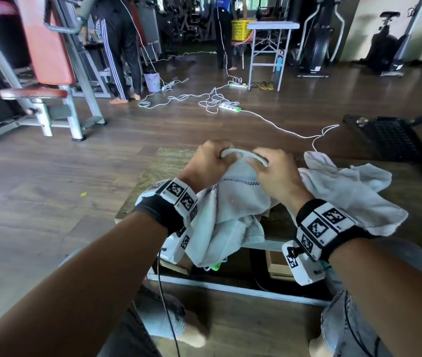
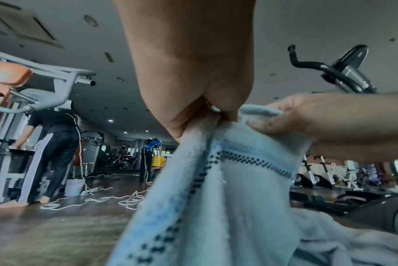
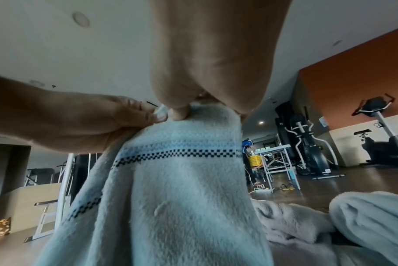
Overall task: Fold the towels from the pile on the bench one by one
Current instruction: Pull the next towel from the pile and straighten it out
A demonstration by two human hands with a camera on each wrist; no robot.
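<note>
A white towel (image 1: 233,202) with a dark checked stripe hangs from both my hands above the wooden bench (image 1: 168,161). My left hand (image 1: 208,161) pinches its top edge at the left, and my right hand (image 1: 269,168) pinches the same edge close beside it. In the left wrist view the towel (image 2: 227,189) drops from my left hand (image 2: 207,115), with the right hand (image 2: 284,122) gripping next to it. The right wrist view shows the towel (image 3: 175,180) under my right hand (image 3: 189,109). Another crumpled white towel (image 1: 346,186) lies on the bench to the right.
White cables and power strips (image 1: 227,106) trail over the wooden floor beyond the bench. A red padded gym machine (image 1: 47,60) stands at the left, a black machine part (image 1: 390,137) at the right. Two people (image 1: 119,47) stand far back near a table (image 1: 269,27) with a yellow basket (image 1: 242,29).
</note>
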